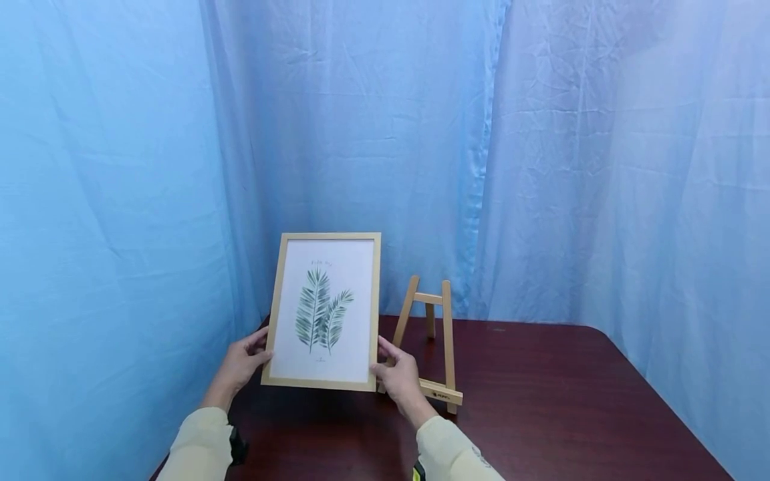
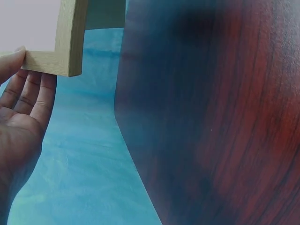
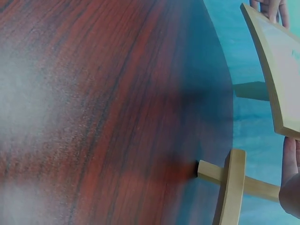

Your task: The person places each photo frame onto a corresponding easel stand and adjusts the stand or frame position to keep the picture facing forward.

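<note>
A framed picture (image 1: 325, 314) with a light wooden frame and green palm-like leaves on white is held up above the table, facing the head camera. My left hand (image 1: 239, 364) grips its lower left edge; in the left wrist view the thumb of the left hand (image 2: 23, 117) lies on the frame's front and the fingers go behind. The lower right edge is pinched by my right hand (image 1: 400, 377). Right behind that hand stands a small wooden easel (image 1: 448, 334), partly covered by the hand and the picture. In the right wrist view, part of the easel (image 3: 229, 187) appears below the frame (image 3: 267, 70).
The dark red wooden table (image 1: 541, 387) stretches to the right of the easel, with a rounded far corner. Blue curtains (image 1: 373, 133) hang behind the table and along both sides.
</note>
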A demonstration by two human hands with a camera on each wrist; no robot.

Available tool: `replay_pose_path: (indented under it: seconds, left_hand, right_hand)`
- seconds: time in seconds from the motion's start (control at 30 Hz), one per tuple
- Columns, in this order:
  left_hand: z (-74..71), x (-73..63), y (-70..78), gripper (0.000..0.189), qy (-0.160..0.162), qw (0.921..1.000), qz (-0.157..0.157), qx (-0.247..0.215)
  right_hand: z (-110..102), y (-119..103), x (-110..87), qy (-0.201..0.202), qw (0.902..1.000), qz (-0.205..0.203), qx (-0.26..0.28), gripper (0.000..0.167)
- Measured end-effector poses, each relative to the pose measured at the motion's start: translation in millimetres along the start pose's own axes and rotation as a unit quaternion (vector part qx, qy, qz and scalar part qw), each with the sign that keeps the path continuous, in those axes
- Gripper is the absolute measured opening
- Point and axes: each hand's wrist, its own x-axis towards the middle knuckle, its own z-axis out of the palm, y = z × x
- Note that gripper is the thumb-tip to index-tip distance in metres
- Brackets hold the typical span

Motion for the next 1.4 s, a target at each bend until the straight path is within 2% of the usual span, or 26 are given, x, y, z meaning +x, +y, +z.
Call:
replay_pose_path:
  seconds: [0.3, 0.53, 0.9, 1.07, 1.23, 1.4]
  left_hand:
    - [4.5, 4.4, 9.1, 0.055, 0.012, 0.9999, -0.006, 0.002]
    - [8.2, 8.0, 15.4, 0.054, 0.013, 0.9998, -0.009, 0.009]
    - [16.6, 19.4, 27.0, 0.052, 0.020, 0.9994, 0.014, -0.025]
    - [22.5, 24.5, 33.2, 0.051, 0.021, 0.9993, 0.023, -0.023]
    - [27.5, 25.1, 39.9, 0.051, 0.021, 0.9990, 0.031, -0.025]
    - [31.8, 26.4, 44.4, 0.050, 0.027, 0.9984, 0.036, -0.036]
  right_hand:
    - [-4.8, -3.8, 2.6, 0.009, 0.9995, -0.029, 0.009, 0.059]
    - [-10.8, -5.4, 7.4, 0.022, 0.9981, -0.057, -0.009, 0.055]
    - [-26.3, -15.9, 10.5, 0.026, 0.9979, -0.049, -0.032, 0.055]
    - [-34.1, -18.1, 10.0, 0.030, 0.9976, -0.054, -0.031, 0.054]
    - [-39.4, -19.7, 10.0, 0.046, 0.9964, -0.058, -0.042, 0.053]
    - [-45.8, -22.3, 8.8, 0.043, 0.9958, -0.070, -0.040, 0.053]
